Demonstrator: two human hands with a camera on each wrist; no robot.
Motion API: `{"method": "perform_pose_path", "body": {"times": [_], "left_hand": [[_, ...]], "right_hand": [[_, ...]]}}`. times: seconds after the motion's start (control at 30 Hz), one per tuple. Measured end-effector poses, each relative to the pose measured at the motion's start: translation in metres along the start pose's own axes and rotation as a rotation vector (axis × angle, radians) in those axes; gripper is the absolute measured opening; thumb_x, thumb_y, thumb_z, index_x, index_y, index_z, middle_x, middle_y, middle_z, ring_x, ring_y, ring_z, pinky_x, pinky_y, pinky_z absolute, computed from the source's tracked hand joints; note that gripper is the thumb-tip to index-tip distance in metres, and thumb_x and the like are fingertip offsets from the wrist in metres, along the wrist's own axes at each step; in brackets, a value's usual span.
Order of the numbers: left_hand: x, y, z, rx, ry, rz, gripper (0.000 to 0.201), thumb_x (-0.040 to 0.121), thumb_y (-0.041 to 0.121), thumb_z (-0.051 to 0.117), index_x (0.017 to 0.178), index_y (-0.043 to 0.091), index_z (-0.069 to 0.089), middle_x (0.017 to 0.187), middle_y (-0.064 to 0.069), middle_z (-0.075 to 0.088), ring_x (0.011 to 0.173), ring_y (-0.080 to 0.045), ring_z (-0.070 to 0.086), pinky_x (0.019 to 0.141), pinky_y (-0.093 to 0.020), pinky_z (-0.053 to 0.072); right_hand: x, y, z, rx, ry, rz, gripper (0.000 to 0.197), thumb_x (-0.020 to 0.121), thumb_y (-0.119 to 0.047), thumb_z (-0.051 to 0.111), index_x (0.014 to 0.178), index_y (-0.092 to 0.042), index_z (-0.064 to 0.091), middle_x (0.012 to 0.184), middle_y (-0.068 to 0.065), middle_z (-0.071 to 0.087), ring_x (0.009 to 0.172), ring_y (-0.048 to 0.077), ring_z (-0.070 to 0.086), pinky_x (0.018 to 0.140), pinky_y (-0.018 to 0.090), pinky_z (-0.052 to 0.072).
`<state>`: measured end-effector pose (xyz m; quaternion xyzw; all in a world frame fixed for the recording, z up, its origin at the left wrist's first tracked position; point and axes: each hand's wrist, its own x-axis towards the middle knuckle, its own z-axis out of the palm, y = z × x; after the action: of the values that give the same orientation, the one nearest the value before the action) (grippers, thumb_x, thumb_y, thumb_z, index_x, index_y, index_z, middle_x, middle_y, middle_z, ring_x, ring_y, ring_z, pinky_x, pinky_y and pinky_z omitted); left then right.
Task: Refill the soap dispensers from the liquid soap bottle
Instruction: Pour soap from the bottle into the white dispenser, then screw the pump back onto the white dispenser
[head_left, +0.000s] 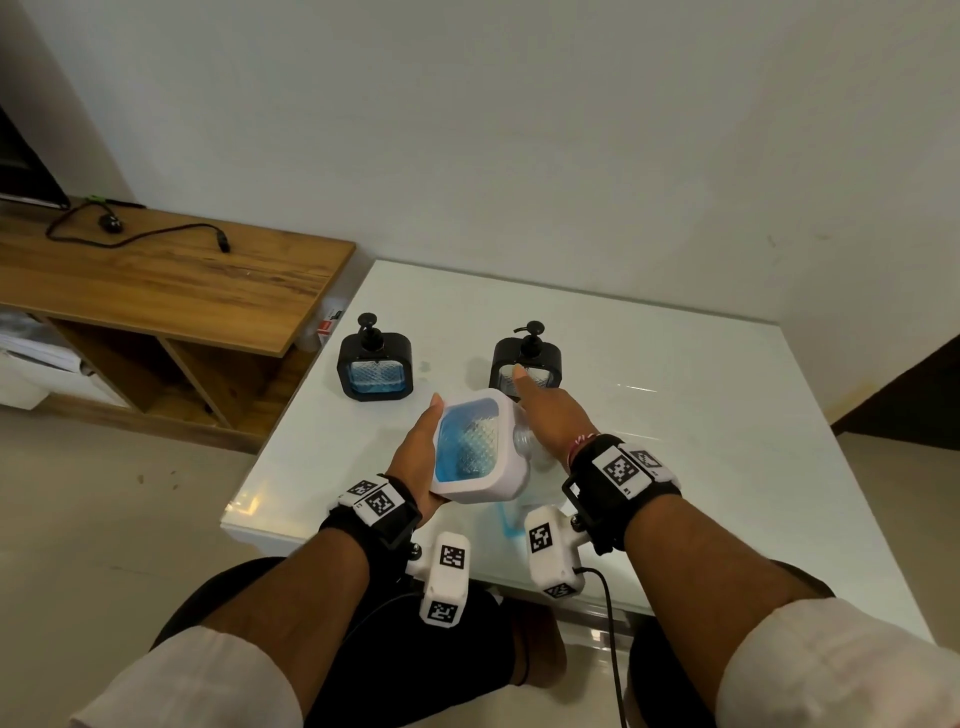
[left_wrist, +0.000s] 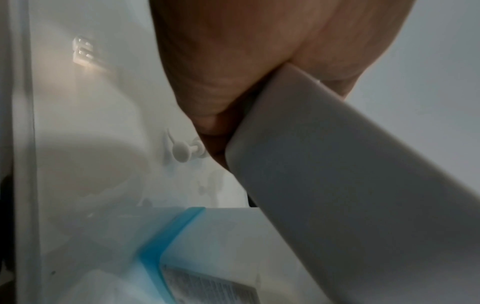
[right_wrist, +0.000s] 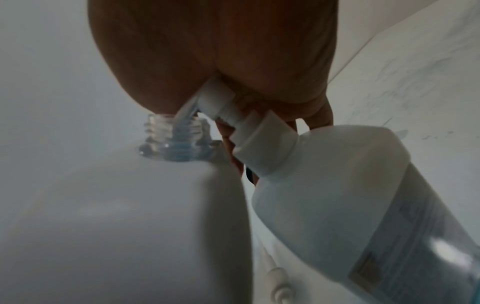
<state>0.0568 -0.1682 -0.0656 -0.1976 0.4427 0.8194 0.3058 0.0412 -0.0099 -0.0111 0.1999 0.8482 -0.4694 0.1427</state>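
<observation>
Showing blurred, unreadable soap bottle (right_wrist: 363, 205) label

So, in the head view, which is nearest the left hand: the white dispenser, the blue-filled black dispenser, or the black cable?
1. White dispenser: held in the left hand.
2. Blue-filled black dispenser: on the white table, beyond.
3. Black cable: far left, on the wooden shelf.

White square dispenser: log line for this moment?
left hand: holds tilted white square dispenser | right hand: white pump nozzle at its clear threaded neck
</observation>
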Motion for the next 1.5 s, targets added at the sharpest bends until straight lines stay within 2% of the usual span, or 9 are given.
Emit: {"method": "perform_pose_path", "body": {"times": [0.13,0.3,0.53,0.7,0.8,1.0,1.17,1.33,1.5], "left_hand": [[0.004,0.000,0.000,0.005,-0.001,0.008,0.048,0.103,0.060,0.038,0.116,0.024,0.067,0.105,-0.010,0.073,0.095,-0.027,0.068,0.078,-0.041,0.057],[0.004,0.002,0.001,0.013,-0.012,-0.002,0.049,0.103,0.061,0.037,0.115,0.024,0.067,0.102,-0.010,0.074,0.097,-0.027,0.067,0.085,-0.043,0.055],[-0.002,-0.001,0.001,0.015,0.001,-0.017,0.051,0.103,0.062,0.036,0.121,0.025,0.065,0.113,-0.013,0.071,0.102,-0.030,0.065,0.085,-0.046,0.055],[-0.002,0.005,-0.001,-0.018,0.009,-0.003,0.047,0.105,0.061,0.032,0.112,0.028,0.065,0.109,-0.012,0.071,0.100,-0.030,0.066,0.076,-0.047,0.058],[-0.001,0.009,-0.003,-0.037,0.015,0.019,0.047,0.106,0.059,0.030,0.112,0.027,0.065,0.107,-0.011,0.072,0.098,-0.030,0.066,0.076,-0.047,0.055],[0.000,0.016,-0.009,-0.095,0.064,0.056,0.045,0.106,0.059,0.032,0.122,0.030,0.061,0.119,-0.011,0.067,0.106,-0.032,0.064,0.076,-0.049,0.055],[0.000,0.019,-0.014,-0.171,0.120,0.141,0.048,0.107,0.058,0.033,0.138,0.027,0.052,0.118,-0.008,0.067,0.103,-0.028,0.065,0.062,-0.041,0.062],[0.005,0.022,-0.013,-0.281,0.184,0.243,0.070,0.099,0.065,0.045,0.148,0.017,0.049,0.117,-0.002,0.064,0.099,-0.020,0.063,0.103,-0.047,0.048],[0.000,0.032,-0.017,-0.320,0.063,0.253,0.052,0.104,0.060,0.040,0.136,0.024,0.057,0.118,-0.013,0.067,0.106,-0.031,0.066,0.077,-0.047,0.062]], "right_hand": [[-0.001,-0.001,0.001,-0.027,0.004,0.000,0.057,0.104,-0.047,0.026,0.140,-0.009,0.048,0.139,0.017,0.051,0.125,0.031,0.049,0.104,0.033,0.033],[0.005,0.005,0.002,-0.038,0.083,-0.001,0.061,0.101,-0.054,0.029,0.129,-0.008,0.057,0.126,0.018,0.060,0.099,0.025,0.052,0.086,0.029,0.034],[-0.004,0.003,0.001,-0.032,0.050,-0.036,0.062,0.101,-0.053,0.028,0.125,-0.005,0.060,0.126,0.014,0.060,0.111,0.029,0.054,0.090,0.031,0.033],[-0.002,-0.003,-0.007,0.023,0.070,-0.088,0.056,0.102,-0.051,0.027,0.082,-0.013,0.063,0.088,0.004,0.064,0.082,0.020,0.057,0.084,0.032,0.039],[-0.003,-0.005,-0.011,0.021,0.078,-0.125,0.057,0.103,-0.047,0.029,0.086,-0.007,0.066,0.076,-0.001,0.061,0.071,0.015,0.056,0.085,0.034,0.042],[-0.008,-0.012,-0.022,-0.175,0.034,-0.258,0.055,0.100,-0.046,0.039,0.096,0.002,0.066,0.096,0.017,0.068,0.092,0.032,0.063,0.089,0.044,0.048],[-0.022,-0.016,-0.031,-0.364,-0.122,-0.328,0.050,0.094,-0.054,0.050,0.078,-0.007,0.059,0.082,0.009,0.061,0.074,0.019,0.053,0.068,0.028,0.042],[-0.030,-0.016,-0.037,-0.617,-0.249,-0.290,0.056,0.080,-0.051,0.071,0.124,-0.017,0.061,0.126,0.002,0.058,0.116,0.018,0.055,0.090,0.025,0.041],[-0.024,-0.014,-0.034,-0.806,-0.117,-0.288,0.029,0.079,-0.029,0.077,0.101,-0.012,0.069,0.106,0.004,0.064,0.097,0.020,0.059,0.076,0.026,0.043]]}}
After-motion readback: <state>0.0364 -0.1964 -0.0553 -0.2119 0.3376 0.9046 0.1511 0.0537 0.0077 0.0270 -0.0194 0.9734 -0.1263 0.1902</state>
